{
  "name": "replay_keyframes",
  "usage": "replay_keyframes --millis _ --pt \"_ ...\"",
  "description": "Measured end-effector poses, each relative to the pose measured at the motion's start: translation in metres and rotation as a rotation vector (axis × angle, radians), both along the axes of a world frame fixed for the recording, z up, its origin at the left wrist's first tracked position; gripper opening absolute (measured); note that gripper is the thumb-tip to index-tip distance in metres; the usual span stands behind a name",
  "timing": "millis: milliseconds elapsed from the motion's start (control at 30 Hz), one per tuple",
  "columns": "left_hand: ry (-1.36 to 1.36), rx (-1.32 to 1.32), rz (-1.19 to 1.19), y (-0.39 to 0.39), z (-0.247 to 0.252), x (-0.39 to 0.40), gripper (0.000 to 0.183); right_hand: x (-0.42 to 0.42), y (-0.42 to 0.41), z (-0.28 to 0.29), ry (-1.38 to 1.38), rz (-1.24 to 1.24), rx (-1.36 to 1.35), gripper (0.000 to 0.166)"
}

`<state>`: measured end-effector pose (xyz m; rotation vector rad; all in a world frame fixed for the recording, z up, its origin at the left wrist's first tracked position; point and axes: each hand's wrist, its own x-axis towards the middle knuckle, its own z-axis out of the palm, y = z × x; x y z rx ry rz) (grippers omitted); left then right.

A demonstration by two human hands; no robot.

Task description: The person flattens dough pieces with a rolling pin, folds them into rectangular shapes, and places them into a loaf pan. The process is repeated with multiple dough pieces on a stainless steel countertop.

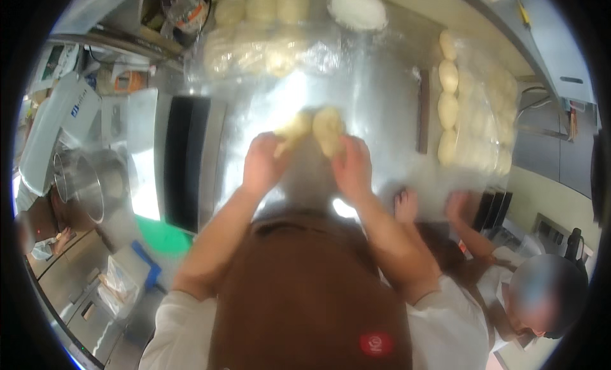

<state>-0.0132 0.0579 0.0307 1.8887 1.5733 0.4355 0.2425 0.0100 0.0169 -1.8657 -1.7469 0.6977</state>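
Two pale yellow pieces of dough lie side by side over the steel worktop in front of me. My left hand has its fingers on the lower left of the left dough piece. The right dough piece is gripped at its lower right edge by my right hand. Both pieces look a little blurred, and their upper ends nearly touch.
Dough balls and a white bowl of flour are at the back. Oval dough pieces, partly under plastic sheeting, stand right, past a dark bar. A co-worker's hands work close on my right. A black tray stands left.
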Motion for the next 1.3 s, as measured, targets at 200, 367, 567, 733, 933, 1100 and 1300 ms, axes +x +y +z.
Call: replay_keyframes --millis 200,367,567,733,933,1100,1300 --pt "0.267 0.062 -0.117 0.001 -0.056 0.021 0.058 -0.03 0.025 -0.026 -0.345 0.061 0.066 0.053" --pt "-0.704 -0.346 0.46 0.044 -0.029 -0.002 0.043 -0.004 0.056 0.026 0.752 -0.392 -0.421 0.047" --pt "-0.415 -0.581 0.48 -0.006 -0.051 -0.041 0.053 0.037 -0.006 -0.03 0.505 -0.342 -0.618 0.06" --pt "-0.286 -0.27 0.43 -0.007 -0.023 -0.001 0.065 0.008 0.008 -0.042 0.109 -0.349 -0.237 0.071" --pt "-0.309 -0.323 0.366 0.015 -0.044 0.0 0.058 -0.007 0.043 -0.016 0.386 -0.322 -0.377 0.059" --pt "-0.266 -0.415 0.298 -0.032 -0.038 -0.017 0.055 0.001 -0.002 -0.028 0.165 -0.233 -0.541 0.056" --pt "0.046 0.322 -0.138 -0.039 -0.038 0.0 0.057 -0.024 -0.008 -0.02 -0.042 -0.062 0.075 0.056"
